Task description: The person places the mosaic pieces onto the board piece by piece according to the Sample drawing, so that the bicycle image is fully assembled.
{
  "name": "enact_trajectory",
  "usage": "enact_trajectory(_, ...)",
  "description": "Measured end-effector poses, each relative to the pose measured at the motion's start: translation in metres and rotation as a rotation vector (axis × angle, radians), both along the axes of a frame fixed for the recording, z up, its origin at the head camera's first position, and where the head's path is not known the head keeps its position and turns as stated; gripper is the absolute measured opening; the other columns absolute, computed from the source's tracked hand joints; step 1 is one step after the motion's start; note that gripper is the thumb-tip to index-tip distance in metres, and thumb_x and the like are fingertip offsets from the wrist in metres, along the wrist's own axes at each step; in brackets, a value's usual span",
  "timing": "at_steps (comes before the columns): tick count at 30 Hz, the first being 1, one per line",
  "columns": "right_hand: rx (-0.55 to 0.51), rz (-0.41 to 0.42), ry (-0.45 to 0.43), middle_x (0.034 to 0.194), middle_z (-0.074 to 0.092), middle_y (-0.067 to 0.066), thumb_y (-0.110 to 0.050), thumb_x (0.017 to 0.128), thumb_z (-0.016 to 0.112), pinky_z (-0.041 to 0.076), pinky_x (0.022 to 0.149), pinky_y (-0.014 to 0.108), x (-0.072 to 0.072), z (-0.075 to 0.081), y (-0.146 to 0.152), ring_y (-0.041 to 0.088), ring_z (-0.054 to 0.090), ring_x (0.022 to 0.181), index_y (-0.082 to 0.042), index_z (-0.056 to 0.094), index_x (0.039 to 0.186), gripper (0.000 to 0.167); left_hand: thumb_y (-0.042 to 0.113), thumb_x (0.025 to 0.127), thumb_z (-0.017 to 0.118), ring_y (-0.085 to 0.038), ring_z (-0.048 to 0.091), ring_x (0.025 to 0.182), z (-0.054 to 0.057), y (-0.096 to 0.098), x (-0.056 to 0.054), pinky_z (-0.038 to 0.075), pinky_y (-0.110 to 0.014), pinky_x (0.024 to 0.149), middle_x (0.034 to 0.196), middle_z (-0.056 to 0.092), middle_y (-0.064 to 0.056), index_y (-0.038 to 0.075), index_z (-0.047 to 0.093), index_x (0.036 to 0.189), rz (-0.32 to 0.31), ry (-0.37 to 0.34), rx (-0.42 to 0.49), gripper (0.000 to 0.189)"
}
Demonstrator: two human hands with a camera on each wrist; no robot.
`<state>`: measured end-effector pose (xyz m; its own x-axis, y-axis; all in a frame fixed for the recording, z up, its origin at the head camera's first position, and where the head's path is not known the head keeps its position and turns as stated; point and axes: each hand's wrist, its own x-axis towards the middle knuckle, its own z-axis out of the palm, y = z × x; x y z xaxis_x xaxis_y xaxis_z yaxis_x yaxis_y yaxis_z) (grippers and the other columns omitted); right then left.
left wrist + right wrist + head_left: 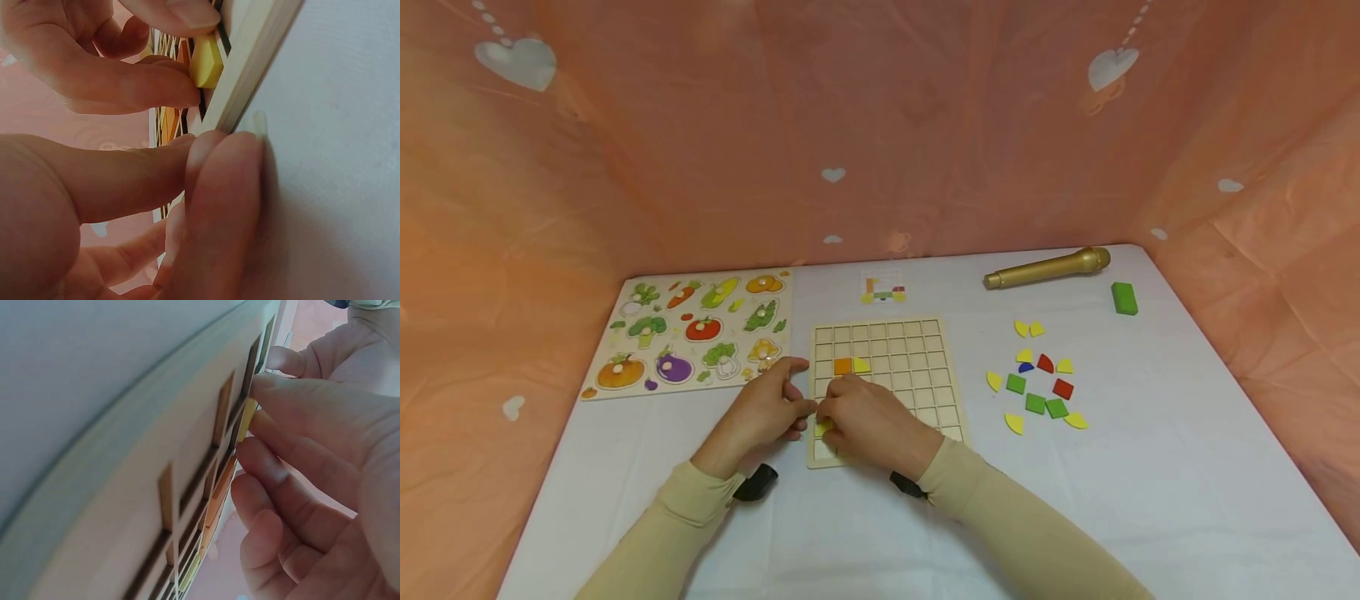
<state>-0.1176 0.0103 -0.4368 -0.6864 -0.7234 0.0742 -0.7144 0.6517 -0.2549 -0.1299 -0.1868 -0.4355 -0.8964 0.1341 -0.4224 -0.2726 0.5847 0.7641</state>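
A pale wooden grid board lies on the white table in front of the person. An orange square tile and a yellow quarter-round tile sit side by side in its cells. At the board's left edge, the left hand holds the rim between thumb and finger. The right hand reaches over the lower left cells, partly hiding them. Its thumb and finger pinch a yellow tile close over the board, just inside the rim. More orange shows beyond the right fingers in the right wrist view.
Loose yellow, green, red and blue tiles lie right of the board. A small pattern card lies behind it. A vegetable puzzle board is at the left; a gold microphone and green block are at the back right.
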Motion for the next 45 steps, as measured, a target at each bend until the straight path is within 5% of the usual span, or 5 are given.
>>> enact_trajectory(45, -0.032, -0.014, -0.058, 0.100, 0.072, -0.003, -0.023, 0.097, 0.081, 0.053, 0.075, 0.022, -0.0068, 0.0075, 0.0054, 0.013, 0.058, 0.092, -0.017, 0.084, 0.104, 0.009, 0.010, 0.101, 0.075, -0.018, 0.068, 0.068, 0.0025, 0.0002, 0.0003, 0.062, -0.030, 0.063, 0.098, 0.065, -0.013, 0.009, 0.044, 0.158, -0.019, -0.007, -0.014, 0.065)
